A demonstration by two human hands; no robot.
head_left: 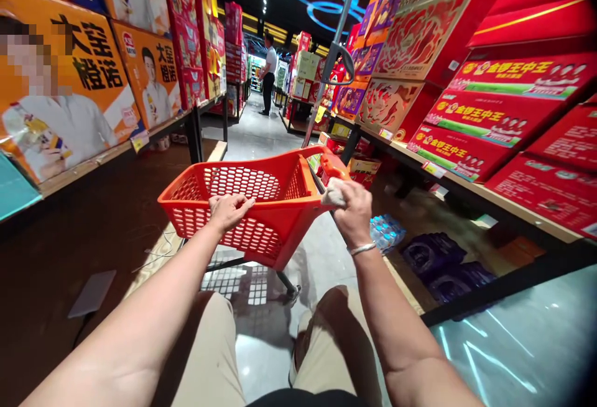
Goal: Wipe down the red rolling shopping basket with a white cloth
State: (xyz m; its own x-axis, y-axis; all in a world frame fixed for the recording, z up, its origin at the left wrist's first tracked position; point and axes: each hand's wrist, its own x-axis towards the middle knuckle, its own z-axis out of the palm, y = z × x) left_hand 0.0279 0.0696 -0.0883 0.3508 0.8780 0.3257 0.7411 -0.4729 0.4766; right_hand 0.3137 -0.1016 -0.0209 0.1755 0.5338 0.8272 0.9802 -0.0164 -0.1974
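Note:
An orange-red plastic shopping cart [252, 233] with perforated walls stands sideways in front of my legs, and its basket holds nothing that I can see. My left hand [230, 211] grips the near rim, fingers bent over the edge. At the cart's right end, my right hand [354, 205] is closed around a crumpled whitish cloth [334, 193]. The cloth presses against the cart by its red handle part [333, 161]. A bracelet circles my right wrist. The cart's wheels rest on the shiny floor.
Shelves of orange drink boxes [60, 90] line the left; red gift boxes [489, 109] fill the right. A grey metal pole [321, 93] rises behind the cart. A person [269, 74] stands farther down the aisle. Bottled water packs [387, 232] lie under the right shelf.

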